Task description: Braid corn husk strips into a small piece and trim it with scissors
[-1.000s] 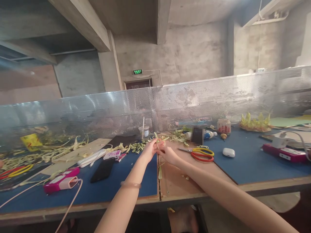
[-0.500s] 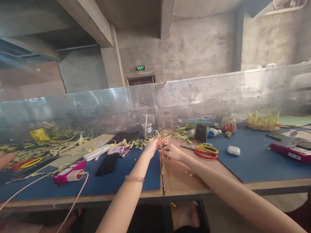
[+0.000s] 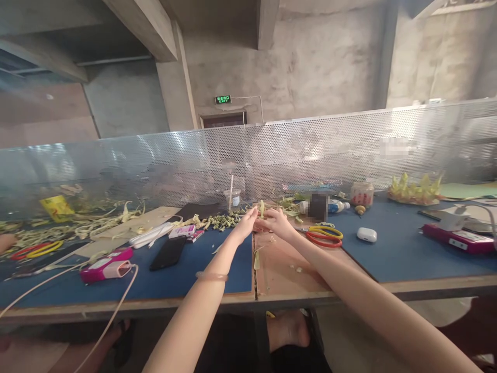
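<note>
Tabletop (image 3: pixel 289 274), leafy strip (image 3: pixel 262 207) between both grips (image 3: pixel 246 226) (image 3: pixel 278 223)

Both forearms (image 3: pixel 196 313) stretch forward and converge, the left hand (image 3: pixel 245 227) and right hand (image 3: pixel 280 225) close together.

Blk phone (image 3: pixel 168 253) flat on counter (image 3: pixel 404 254), pink block (image 3: pixel 101 267) to its L. White earbud case (image 3: pixel 367 234) on R side. Cup (image 3: pixel 235 199) w/ straw (image 3: pixel 231 186) by perf. metal screen (image 3: pixel 186 166); jar (image 3: pixel 362 194) farther R. Green exit sign (image 3: pixel 222 99) above door (image 3: pixel 224 120).
</note>
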Available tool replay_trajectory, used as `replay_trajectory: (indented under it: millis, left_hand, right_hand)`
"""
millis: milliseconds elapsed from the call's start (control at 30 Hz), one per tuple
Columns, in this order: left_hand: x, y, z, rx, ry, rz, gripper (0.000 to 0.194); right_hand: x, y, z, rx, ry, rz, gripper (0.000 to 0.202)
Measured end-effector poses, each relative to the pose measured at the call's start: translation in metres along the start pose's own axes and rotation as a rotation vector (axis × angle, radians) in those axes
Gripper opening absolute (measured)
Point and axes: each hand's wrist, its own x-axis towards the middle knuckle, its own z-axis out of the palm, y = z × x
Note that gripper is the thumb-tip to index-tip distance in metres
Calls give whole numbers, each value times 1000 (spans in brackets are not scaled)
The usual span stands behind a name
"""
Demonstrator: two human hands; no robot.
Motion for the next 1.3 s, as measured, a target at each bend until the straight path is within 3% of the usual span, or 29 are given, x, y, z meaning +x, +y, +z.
replay_trajectory:
  millis: [267, 633, 800, 1067, 1300]
  left_hand:
    - [2, -3, -2, 102, -57, -3, 67]
    - [-4, 4, 1, 212, -78, 59, 66]
    - [-7, 10, 0, 295, -100, 101, 55]
    - [-3, 12, -7, 423, 87, 249, 32]
    - [-3, 10, -6, 437, 112, 272, 24]
  right_hand:
    - [-4, -4, -1, 277, -188, -44, 31]
    - [0, 8, -4, 440, -132, -2, 21]
    - [0, 10, -5, 452, -166, 15, 20]
    - [-1, 3, -1, 448, -173, 41, 18]
    - [-6, -2, -4, 435, -205, 71, 23]
